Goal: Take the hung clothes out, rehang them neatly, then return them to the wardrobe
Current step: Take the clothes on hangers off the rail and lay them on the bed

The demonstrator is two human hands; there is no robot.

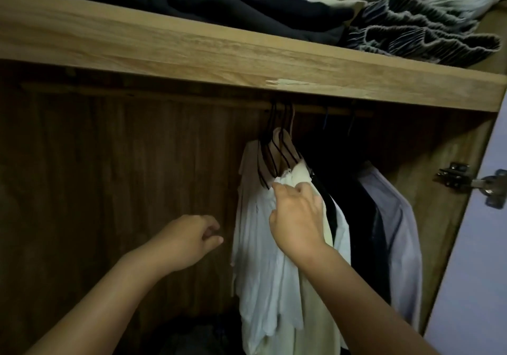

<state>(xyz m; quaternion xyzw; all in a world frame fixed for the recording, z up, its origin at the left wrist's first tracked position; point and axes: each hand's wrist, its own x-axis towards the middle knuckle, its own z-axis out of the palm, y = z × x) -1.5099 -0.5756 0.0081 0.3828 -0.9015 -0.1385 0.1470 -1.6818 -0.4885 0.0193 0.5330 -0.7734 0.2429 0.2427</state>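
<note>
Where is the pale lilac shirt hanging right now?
In the head view, the pale lilac shirt hangs at the right end of the rail, beside the dark garments and below the metal door hinge.

two bare hands are in view: the left hand [189,238] and the right hand [297,217]. one wooden rail [340,112] runs under one wooden shelf [192,44]. about three black hangers [277,146] bunch together at the rail, and two more hooks show faintly further right; the exact hanger count cannot be told in the dark. the pale garments [263,245] at the front number about three: white, light blue and cream. one black garment [356,217] and one lavender shirt [397,223] hang behind them. one metal hinge [472,183] sits on the right wall. at least three folded clothes [397,33] lie on the shelf.
</note>
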